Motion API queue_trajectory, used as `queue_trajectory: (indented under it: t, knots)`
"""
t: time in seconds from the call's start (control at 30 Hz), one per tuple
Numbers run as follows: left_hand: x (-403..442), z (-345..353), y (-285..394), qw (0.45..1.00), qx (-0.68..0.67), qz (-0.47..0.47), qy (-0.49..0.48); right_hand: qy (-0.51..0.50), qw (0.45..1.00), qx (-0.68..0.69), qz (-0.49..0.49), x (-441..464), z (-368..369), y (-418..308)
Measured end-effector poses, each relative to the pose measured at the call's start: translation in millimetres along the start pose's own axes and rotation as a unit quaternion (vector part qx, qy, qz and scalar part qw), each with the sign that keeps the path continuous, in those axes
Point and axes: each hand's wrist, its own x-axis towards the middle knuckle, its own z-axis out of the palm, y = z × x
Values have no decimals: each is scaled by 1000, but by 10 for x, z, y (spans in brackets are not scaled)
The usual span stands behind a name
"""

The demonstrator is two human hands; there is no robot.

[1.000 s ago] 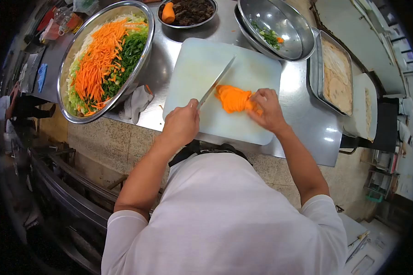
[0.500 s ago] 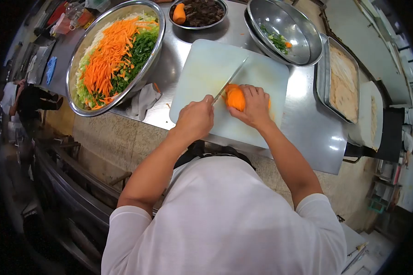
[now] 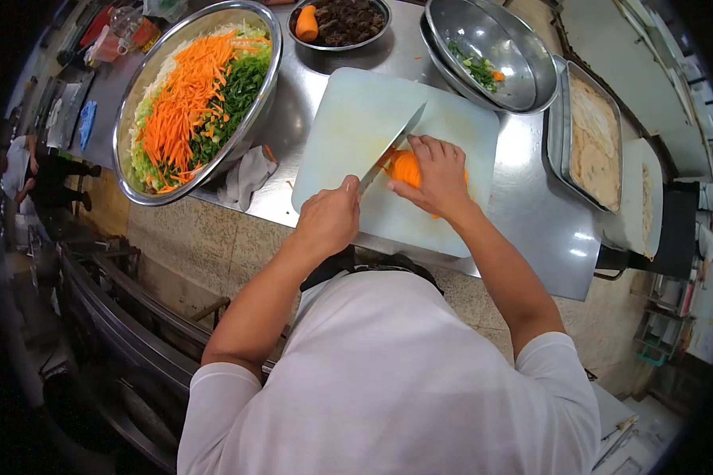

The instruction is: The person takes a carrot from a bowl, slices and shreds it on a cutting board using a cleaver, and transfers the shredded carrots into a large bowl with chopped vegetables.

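My left hand (image 3: 329,218) is wrapped round the handle of a knife (image 3: 400,138), whose blade points away over the white cutting board (image 3: 345,111). Sliced orange carrot (image 3: 405,168) lies on the board just right of the blade. Cupped over these slices is my right hand (image 3: 439,174), its fingers bent and its thumb at the near side, hiding part of the pile. At the left stands a large metal bowl (image 3: 275,73) of carrot strips, chopped greens and pale shreds.
Behind the board is a small bowl (image 3: 341,47) with dark food and a carrot piece. Nested metal bowls (image 3: 531,59) stand at the back right, beside a tray (image 3: 594,138) of pale food. A grey cloth (image 3: 248,176) lies left of the board. Another person (image 3: 51,170) is far left.
My right hand has come down from the near right end of the carrot onto the slices. The knife, still in my left hand, has shifted beside them and its blade now shows broader.
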Motion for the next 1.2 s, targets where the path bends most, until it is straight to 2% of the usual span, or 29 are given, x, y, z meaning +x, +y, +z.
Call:
queue_trajectory:
  t: [0.03,0.1,0.2,0.3,0.47,0.57,0.67,0.73,0.87,0.97,1.07,1.13,1.2]
  knots:
    - [-6,-15,8,1000,-2,5,6,-2,1000,0,-2,-4,-1,37]
    - [-18,-21,14,1000,3,7,6,-22,988,126,-82,-43,27,135]
    - [-1,25,-22,1000,6,15,8,-25,987,145,-62,-87,172,131]
    - [-3,4,-38,1000,19,9,-2,-32,991,123,-32,-59,211,73]
    - [-19,-92,116,999,37,-18,-36,-25,991,119,-48,-29,233,72]
    - [103,72,19,999,46,-11,-19,-20,992,116,-50,-17,239,64]
    - [109,-85,177,998,52,13,-22,-21,992,110,-49,-32,240,60]
    - [74,-249,341,996,61,-12,-65,-19,993,105,-48,-38,232,70]
    - [298,-18,243,997,43,-7,-70,-20,994,99,-39,-32,250,42]
    - [303,-177,348,996,57,8,-71,-21,995,95,-34,-51,235,53]
    - [308,-53,296,996,37,-12,-77,-16,995,94,-29,-43,262,44]
    - [394,-7,285,999,35,19,-27,-11,996,87,-32,-36,260,57]
    - [343,-127,349,998,32,8,-56,-5,995,91,-34,-57,254,54]
